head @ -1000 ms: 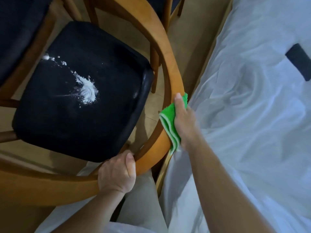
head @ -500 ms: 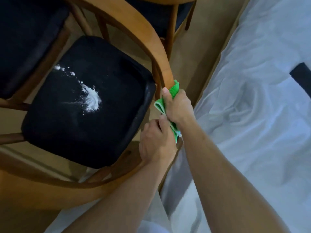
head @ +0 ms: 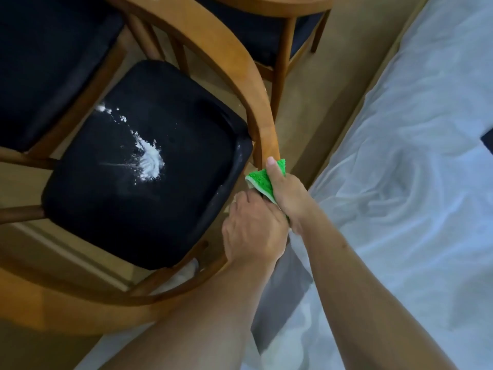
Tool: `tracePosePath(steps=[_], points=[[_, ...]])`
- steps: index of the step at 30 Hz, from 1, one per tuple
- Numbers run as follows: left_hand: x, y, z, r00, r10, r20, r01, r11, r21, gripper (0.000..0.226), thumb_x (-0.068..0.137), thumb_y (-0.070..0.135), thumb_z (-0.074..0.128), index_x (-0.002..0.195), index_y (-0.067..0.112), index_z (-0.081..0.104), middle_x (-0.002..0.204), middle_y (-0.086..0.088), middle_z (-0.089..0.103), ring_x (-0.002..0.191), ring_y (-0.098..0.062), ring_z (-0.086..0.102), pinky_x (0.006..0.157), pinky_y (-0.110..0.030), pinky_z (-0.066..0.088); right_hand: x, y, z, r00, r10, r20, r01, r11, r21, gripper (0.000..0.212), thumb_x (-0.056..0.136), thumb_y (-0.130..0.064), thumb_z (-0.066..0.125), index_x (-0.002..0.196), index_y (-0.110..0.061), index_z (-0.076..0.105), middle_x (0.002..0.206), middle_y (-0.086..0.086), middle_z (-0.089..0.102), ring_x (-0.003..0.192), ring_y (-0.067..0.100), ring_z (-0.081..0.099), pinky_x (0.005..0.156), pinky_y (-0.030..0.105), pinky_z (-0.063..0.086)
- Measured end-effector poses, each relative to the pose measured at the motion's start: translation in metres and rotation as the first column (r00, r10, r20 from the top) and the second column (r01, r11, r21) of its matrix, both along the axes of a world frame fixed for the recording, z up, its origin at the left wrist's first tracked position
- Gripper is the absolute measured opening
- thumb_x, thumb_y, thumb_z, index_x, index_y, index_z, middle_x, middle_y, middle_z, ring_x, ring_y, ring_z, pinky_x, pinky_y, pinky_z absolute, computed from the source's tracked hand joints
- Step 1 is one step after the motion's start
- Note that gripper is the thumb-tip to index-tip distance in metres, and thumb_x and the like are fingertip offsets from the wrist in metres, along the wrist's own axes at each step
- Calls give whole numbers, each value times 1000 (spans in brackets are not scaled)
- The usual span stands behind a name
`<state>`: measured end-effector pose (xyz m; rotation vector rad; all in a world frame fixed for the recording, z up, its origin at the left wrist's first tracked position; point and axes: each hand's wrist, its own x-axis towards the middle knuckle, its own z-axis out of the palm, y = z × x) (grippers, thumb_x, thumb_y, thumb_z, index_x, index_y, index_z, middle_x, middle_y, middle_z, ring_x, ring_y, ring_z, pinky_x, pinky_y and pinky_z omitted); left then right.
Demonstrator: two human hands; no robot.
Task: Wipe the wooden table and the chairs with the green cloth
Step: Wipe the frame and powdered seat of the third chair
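Forearms reach in from the bottom of the frame, both bare, meeting at the curved wooden back rail [head: 234, 76] of the nearest chair. The left hand [head: 253, 231] is clenched round the rail low on its curve, knuckles up, just below and touching the right hand [head: 288, 196]. The right hand grasps the green cloth [head: 260, 180], which is folded over the rail; its thumb lies along the wood on top of the cloth, and a white-edged corner of the cloth sticks out to the left of the thumb. Its other fingers are hidden behind the rail.

Inside the rail sits the chair's black seat cushion [head: 160, 209], with a splash of white powder [head: 149, 161] near its middle and a thin trail of specks running up toward the far left corner. A light scatter of specks shows along the cushion's right edge too.

To the right, beside the chair, a white bed sheet [head: 413, 182] lies rumpled, with a dark object [head: 488, 140] cut off at the frame's edge. Tan floor [head: 333, 116] runs between chair and bed.

Farther off, a second chair [head: 48, 62] with a dark seat stands at upper left, and a third [head: 266, 36] at top centre, wooden-framed with dark upholstery.
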<state>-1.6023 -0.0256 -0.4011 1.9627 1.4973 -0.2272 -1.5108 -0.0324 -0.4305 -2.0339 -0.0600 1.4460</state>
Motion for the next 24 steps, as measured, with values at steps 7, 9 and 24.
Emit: tracePosePath(steps=[7, 9, 24], points=[[1, 2, 5, 991, -109, -79, 107, 994, -30, 50, 88, 46, 58, 127, 17, 45, 114, -1, 55, 99, -16, 57, 81, -31, 52, 9, 12, 4, 923, 293, 251, -264, 954, -142, 68, 95, -67, 33, 99, -5, 61, 87, 11, 64, 75, 21, 59, 62, 33, 41], [2, 1, 2, 992, -98, -78, 97, 995, -9, 46, 91, 47, 48, 124, 16, 47, 111, -2, 56, 97, -17, 57, 78, -31, 50, 12, 23, 1, 885, 347, 310, -301, 935, -186, 69, 92, -67, 39, 112, -3, 54, 99, 12, 63, 83, 24, 60, 66, 34, 42], [3, -4, -7, 998, -40, -49, 48, 983, 175, 46, 98, 42, 16, 92, 23, 57, 83, 8, 52, 69, -5, 44, 58, -19, 38, 80, 141, -16, 801, 318, 508, -361, 933, -15, 72, 89, -68, 47, 129, -9, 41, 112, 7, 58, 94, 20, 61, 77, 34, 53]])
